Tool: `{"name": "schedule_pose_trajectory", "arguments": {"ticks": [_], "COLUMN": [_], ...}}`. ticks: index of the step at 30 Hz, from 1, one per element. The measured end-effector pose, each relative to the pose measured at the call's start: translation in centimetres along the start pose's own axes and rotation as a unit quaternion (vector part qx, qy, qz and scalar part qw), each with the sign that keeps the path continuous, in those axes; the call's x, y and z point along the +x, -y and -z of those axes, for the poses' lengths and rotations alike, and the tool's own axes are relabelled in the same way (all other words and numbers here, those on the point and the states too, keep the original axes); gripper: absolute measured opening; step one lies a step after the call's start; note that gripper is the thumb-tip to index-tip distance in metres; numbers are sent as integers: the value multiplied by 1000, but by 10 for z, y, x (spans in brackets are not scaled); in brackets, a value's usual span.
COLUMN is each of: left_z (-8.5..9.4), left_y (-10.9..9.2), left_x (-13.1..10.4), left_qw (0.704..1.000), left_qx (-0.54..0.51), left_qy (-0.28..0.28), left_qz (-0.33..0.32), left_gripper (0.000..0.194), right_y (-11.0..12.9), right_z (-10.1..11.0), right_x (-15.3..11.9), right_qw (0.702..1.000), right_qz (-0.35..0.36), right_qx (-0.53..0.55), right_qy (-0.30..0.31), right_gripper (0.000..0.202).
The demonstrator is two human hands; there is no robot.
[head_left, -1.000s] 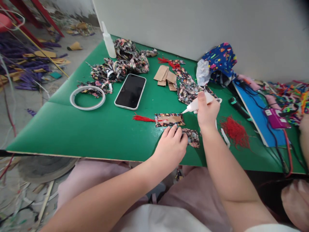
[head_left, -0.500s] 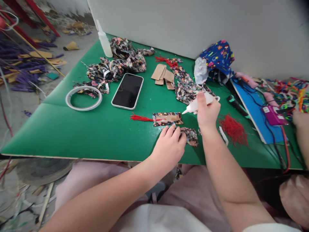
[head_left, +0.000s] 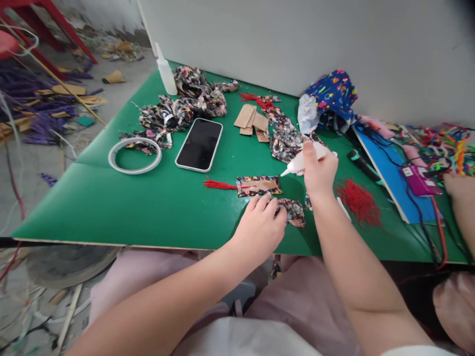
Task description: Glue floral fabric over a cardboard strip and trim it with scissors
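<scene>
In my right hand [head_left: 319, 170] is a white squeeze glue bottle [head_left: 297, 164], its nozzle pointing left and down, close to the right end of a small floral fabric piece [head_left: 277, 181]. That piece lies flat with a brown card strip [head_left: 265, 184] on it and a red tassel [head_left: 218, 184] reaching out to the left. A wet-looking line shows along the tassel's cord. My left hand [head_left: 261, 222] rests palm down just below, fingers extended over a second floral fabric piece [head_left: 295, 211], which it partly covers.
A phone [head_left: 200, 145], tape roll [head_left: 156, 160], another glue bottle [head_left: 166, 78] and bunched floral fabric [head_left: 202, 99] lie left on the green table [head_left: 148, 212]. Brown cards [head_left: 245, 116] sit behind. Rightward are red threads [head_left: 358, 200], a blue board [head_left: 393, 183] and another person's hand [head_left: 460, 190].
The view has shifted slightly, so the table sits a little lower and further right. Both hands hold nearly the same positions, with the glue bottle still in my right hand.
</scene>
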State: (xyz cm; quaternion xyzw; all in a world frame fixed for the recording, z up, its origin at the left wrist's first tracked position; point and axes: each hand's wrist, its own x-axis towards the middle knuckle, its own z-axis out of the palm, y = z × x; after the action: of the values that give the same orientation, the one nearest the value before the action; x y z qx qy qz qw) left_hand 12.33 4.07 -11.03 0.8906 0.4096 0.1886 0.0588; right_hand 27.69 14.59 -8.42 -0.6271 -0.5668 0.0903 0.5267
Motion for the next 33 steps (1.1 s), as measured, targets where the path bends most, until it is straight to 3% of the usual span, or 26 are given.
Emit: {"name": "schedule_pose_trajectory", "arguments": {"ticks": [9, 33], "left_z": [-9, -9], "left_y": [-4, 1], "left_x": [-4, -2], "left_qw": [997, 994], "left_qx": [-39, -46], "left_qy": [-11, -73], "left_qz": [-69, -60], "left_gripper": [17, 16], "right_y": [-7, -10], "right_z": [5, 3], "right_x": [-9, -16], "right_qw": [999, 998], "right_qz": [-21, -22], "right_qx": [21, 41], "right_qy": [12, 49], "right_gripper": [48, 48]}}
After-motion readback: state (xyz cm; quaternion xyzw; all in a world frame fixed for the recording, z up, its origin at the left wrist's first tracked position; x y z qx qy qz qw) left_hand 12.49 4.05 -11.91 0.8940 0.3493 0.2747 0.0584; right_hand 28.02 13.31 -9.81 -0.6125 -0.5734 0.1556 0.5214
